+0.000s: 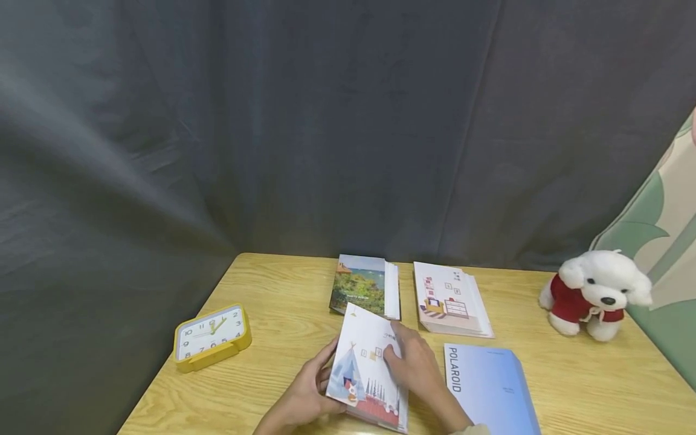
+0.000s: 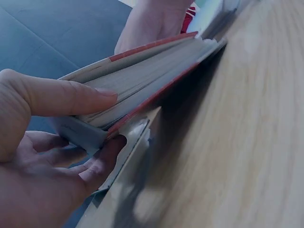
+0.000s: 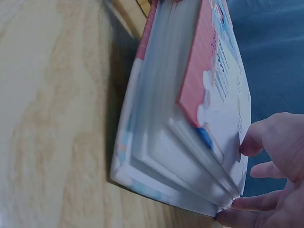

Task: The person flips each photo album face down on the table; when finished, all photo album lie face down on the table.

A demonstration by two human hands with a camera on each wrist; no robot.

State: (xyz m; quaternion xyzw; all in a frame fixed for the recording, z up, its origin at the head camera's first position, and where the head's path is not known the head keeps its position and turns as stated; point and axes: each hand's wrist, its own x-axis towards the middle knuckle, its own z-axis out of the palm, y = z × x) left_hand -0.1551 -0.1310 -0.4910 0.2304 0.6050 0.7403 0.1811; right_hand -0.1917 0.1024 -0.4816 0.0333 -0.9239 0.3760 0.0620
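A thick photo album with a white cover, a blue tent drawing and a red strip is tilted at the front middle of the table. My left hand grips its spine side. In the left wrist view, the thumb lies against the ends of the pages, with fingers below the spine. My right hand holds the far right side, its thumb on the cover and its fingertips at the page edges. In the right wrist view, the covers and clear inner pages fan slightly apart.
Behind lie an album with a landscape cover and a white album with furniture drawings. A blue POLAROID album is right of my hands. A yellow clock stands left, a white plush dog far right. A dark curtain hangs behind.
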